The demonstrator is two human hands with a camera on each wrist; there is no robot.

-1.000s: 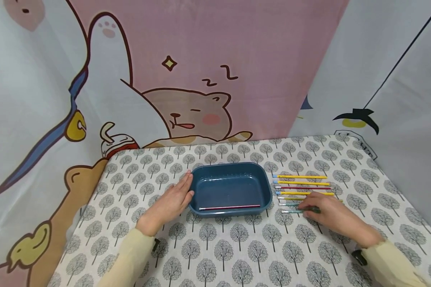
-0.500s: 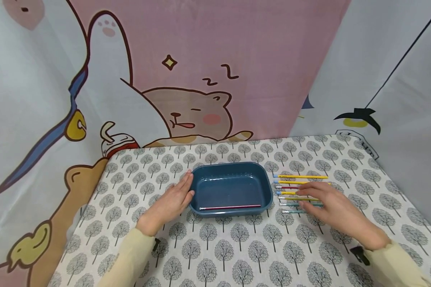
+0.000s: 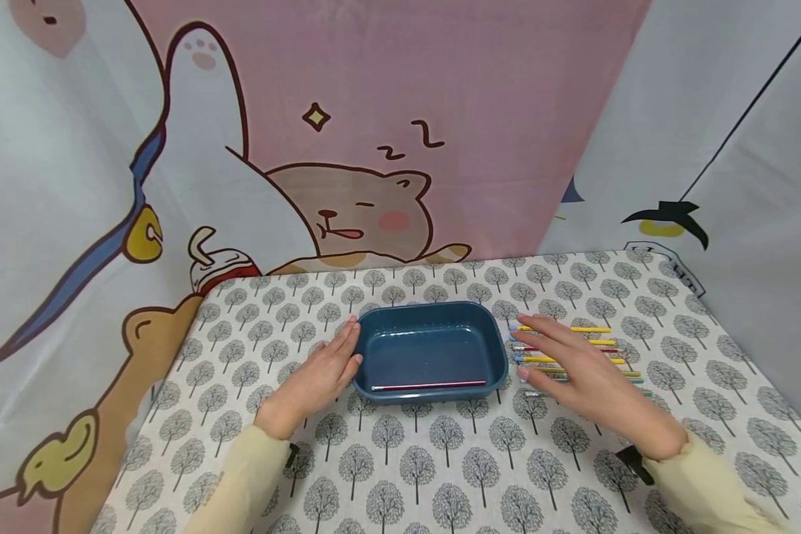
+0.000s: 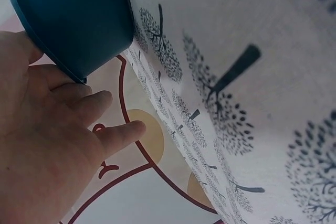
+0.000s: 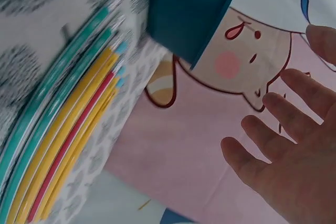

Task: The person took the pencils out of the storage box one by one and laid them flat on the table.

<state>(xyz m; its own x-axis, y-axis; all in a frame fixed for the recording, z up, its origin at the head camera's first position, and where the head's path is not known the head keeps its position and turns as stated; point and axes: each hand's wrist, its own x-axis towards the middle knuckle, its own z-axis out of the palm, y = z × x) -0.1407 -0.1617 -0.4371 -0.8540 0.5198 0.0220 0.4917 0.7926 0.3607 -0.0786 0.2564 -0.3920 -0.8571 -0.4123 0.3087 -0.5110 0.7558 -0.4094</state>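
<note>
A dark blue plastic tray (image 3: 427, 311) stands mid-table with a dark red pencil (image 3: 429, 386) lying along its near inner side. My left hand (image 3: 314, 382) rests against the tray's left end, its fingers fairly straight at the rim. To the right of the tray several pencils lie in a row: yellow (image 3: 590, 329), red and green ones. Over their left ends hovers my right hand (image 3: 584, 378), fingers spread and holding nothing. It partly hides the row in the head view. The right wrist view shows green pencils (image 5: 52, 85) and a red pencil (image 5: 73, 140) among yellow ones.
A cloth printed with trees (image 3: 387, 475) covers the table. Behind it hangs a pink and white curtain (image 3: 507, 111) with cartoon animals, and a pale curtain (image 3: 761, 222) borders the right side.
My right hand has lifted off the nearest green pencil, spread its fingers and moved left and away over the row toward the tray. The left hand and tray have stayed put.
</note>
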